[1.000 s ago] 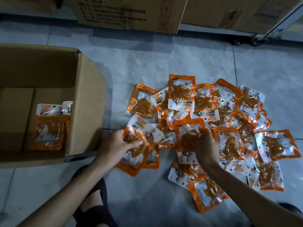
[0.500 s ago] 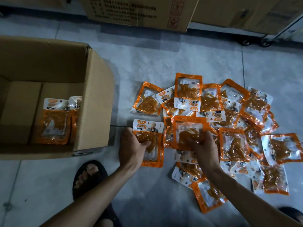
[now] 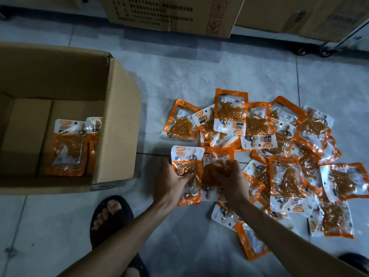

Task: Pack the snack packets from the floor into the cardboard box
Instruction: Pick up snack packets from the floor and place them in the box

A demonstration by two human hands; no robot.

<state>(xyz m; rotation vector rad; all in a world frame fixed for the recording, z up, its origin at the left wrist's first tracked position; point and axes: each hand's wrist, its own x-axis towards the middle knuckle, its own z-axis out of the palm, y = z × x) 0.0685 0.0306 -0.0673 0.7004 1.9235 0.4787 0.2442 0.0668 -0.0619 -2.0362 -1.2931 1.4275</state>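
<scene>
The left fingers curl shut on one packet and the right fingers on a second, side by side just right of the box, apparently to square them into a stack. Both packets run lengthwise away from the person, the left one's white header farthest out, matching the pair lying in the box.

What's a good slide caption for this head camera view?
Both hands gather snack packets beside the cardboard box.
</scene>
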